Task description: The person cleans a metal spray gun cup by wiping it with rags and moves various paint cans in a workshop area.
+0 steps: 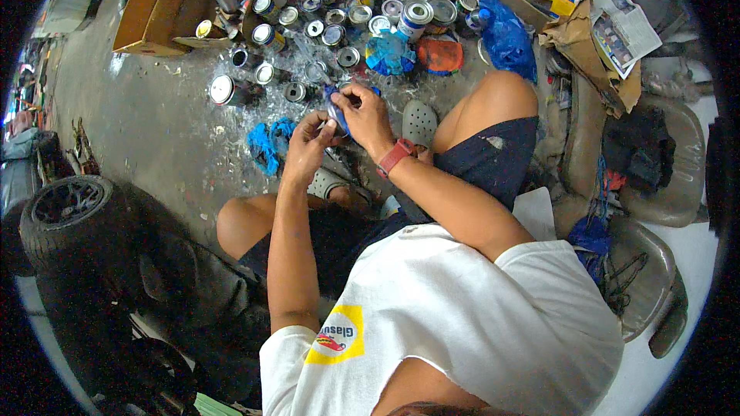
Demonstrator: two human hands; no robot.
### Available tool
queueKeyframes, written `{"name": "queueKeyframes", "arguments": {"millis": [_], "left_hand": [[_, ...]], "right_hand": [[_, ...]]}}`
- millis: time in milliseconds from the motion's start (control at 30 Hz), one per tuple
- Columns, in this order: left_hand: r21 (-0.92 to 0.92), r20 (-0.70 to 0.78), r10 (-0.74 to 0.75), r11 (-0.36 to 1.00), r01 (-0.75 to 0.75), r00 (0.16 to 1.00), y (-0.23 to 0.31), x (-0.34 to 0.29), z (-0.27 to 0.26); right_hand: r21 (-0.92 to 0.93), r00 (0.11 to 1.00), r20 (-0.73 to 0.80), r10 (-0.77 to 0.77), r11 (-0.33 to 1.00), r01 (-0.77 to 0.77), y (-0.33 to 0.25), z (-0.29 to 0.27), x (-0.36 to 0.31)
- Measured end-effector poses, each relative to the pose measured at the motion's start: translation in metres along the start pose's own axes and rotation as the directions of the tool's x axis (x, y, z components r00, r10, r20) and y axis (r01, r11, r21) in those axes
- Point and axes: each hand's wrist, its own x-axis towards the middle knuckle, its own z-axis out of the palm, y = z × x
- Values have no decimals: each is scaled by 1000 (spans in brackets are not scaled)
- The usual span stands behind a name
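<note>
Between my knees, both hands meet on a small blue and whitish object [336, 112], mostly hidden by fingers, so its kind does not show. My left hand [308, 142] pinches its lower end between thumb and fingers. From above and to the right, my right hand [364, 117] closes on its upper part, a red watch [397, 157] on that wrist. A crumpled bright blue cloth or glove [270, 145] lies on the floor left of my left hand. Just beyond the hands stand open paint cans [295, 92] on paint-stained ground.
Many paint cans [416, 18] crowd the floor ahead. Cardboard boxes [154, 11] stand far left. A blue plastic bag [507, 37] and newspaper [623, 27] are at far right. A wheel with tyre [71, 204] lies at left; grey-brown chairs [664, 162] stand at right.
</note>
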Motion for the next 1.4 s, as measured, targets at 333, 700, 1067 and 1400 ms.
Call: {"name": "queueKeyframes", "arguments": {"millis": [333,700,1067,1400], "left_hand": [[-322,-262,69,934,-155,963,14,13,-18],[705,-207,357,700,-114,911,-20,33,-22],[539,-208,167,842,-30,964,-49,41,-19],[211,-412,-609,661,720,678,-210,57,-67]], "right_hand": [[-487,809,66,-584,689,537,70,-22,115],[-141,736,640,221,975,-171,93,15,105],[451,628,695,351,467,-760,95,9,49],[241,886,-331,325,937,-254,127,-17,117]]}}
